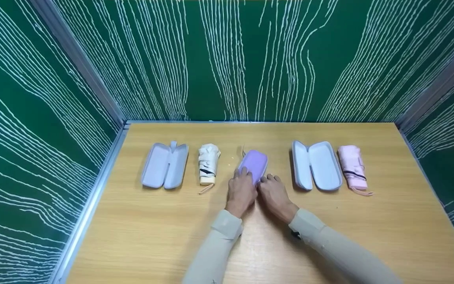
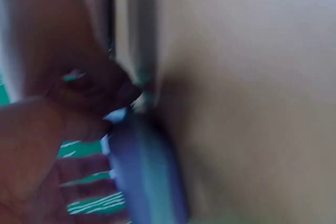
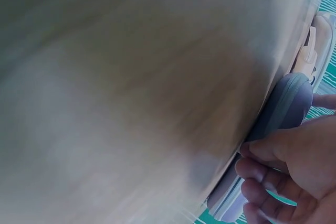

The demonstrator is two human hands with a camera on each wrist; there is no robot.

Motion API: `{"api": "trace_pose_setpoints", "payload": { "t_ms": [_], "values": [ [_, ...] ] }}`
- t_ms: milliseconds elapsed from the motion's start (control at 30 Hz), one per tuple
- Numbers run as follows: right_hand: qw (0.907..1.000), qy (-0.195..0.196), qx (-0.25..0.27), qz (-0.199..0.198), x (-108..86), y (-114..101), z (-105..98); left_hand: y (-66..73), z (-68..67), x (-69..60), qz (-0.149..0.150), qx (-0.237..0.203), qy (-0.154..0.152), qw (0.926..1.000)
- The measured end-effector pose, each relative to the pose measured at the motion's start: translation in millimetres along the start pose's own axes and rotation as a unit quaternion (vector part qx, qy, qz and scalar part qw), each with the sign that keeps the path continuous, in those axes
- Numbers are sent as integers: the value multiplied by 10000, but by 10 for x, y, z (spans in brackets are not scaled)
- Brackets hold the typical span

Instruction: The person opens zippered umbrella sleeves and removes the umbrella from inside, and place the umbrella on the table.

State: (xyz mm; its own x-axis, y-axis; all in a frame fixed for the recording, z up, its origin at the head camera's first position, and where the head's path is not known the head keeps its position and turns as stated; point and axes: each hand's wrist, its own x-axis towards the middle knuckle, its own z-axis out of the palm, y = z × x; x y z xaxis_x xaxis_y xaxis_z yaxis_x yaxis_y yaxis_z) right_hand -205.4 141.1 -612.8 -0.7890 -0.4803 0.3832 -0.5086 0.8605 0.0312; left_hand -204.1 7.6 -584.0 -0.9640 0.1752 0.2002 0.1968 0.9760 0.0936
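A purple zippered hard case (image 1: 257,159) lies closed in the middle of the table, tilted slightly to the right. My left hand (image 1: 241,191) holds it at the near end, fingers spread across its top and thumb at the end, as the left wrist view shows. At the near right corner, my right hand (image 1: 276,196) pinches a small dark zipper pull (image 2: 131,107) between thumb and forefinger; the fingertips mostly cover it. A pale zipper band (image 2: 152,166) runs along the case's side. What the case contains is hidden.
Left of the case stand an open grey-lavender case (image 1: 156,165) and a folded cream umbrella (image 1: 209,157). To the right are an open pale blue case (image 1: 325,165) and a folded pink umbrella (image 1: 351,159). Green walls with white lines enclose the wooden table (image 1: 152,232).
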Motion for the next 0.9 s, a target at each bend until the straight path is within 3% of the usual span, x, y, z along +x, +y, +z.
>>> {"api": "trace_pose_setpoints", "payload": {
  "t_ms": [300,500,700,900],
  "values": [
    [9997,-232,-70,67,7,-15,-19,-195,-153,56,673,-246,-1124,9911],
    [9992,-373,-130,108,16,-23,-40,-319,-192,75,1000,-481,-1503,9824],
    [9991,-396,-121,95,19,-21,-43,-341,-205,66,1052,-579,-1290,9843],
    [9999,-59,-140,13,6,-6,-10,-318,-195,42,967,-559,-1050,9882]
  ]
}}
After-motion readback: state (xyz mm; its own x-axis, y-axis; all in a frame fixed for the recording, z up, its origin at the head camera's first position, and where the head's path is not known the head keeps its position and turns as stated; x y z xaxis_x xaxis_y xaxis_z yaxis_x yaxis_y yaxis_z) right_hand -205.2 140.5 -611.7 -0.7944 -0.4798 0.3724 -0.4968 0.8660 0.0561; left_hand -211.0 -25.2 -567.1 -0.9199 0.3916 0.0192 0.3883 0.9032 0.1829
